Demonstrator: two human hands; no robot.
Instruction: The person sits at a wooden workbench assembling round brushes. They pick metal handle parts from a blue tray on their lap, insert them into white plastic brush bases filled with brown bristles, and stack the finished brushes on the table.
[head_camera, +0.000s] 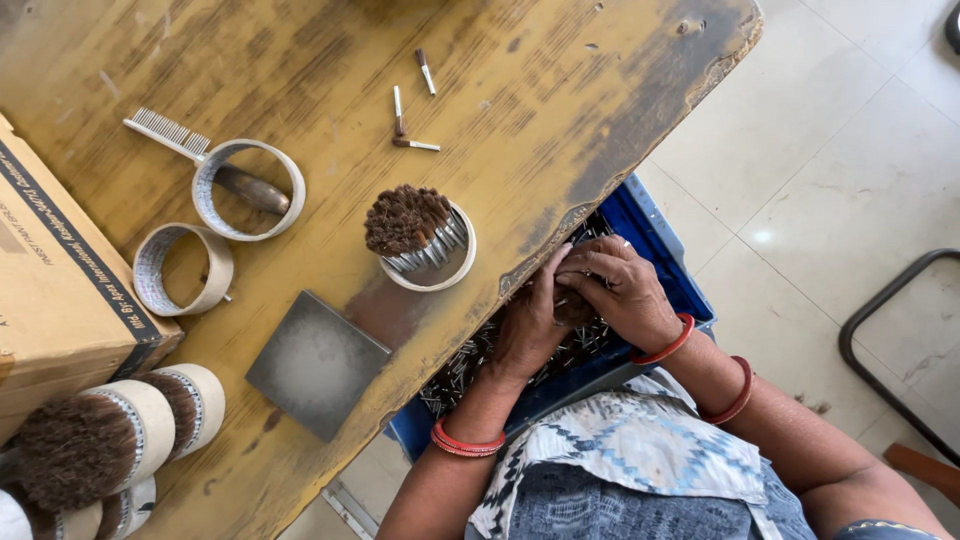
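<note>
You are sitting at a worn wooden table (300, 60), its yellow top scratched and dark along the chipped edge, over a pale tiled floor (830, 150). Below the table edge a blue crate (650, 235) full of small brush heads with metal ends is resting on your lap.

Your left hand (528, 322) and right hand (625, 292) are meeting over the crate, fingers curled close around a small bundle of brush heads (574, 306) that is showing between them; how tightly they are gripping I cannot tell.

On the table a white ring (432, 272) is holding a packed cluster of brown bristles and shiny ferrules. Two empty rings (210, 225), a metal comb (165, 130), a grey square plate (315, 362), three loose brush heads (410, 110), a cardboard box (50, 260) and filled bristle rolls (120, 430) are lying about.
</note>
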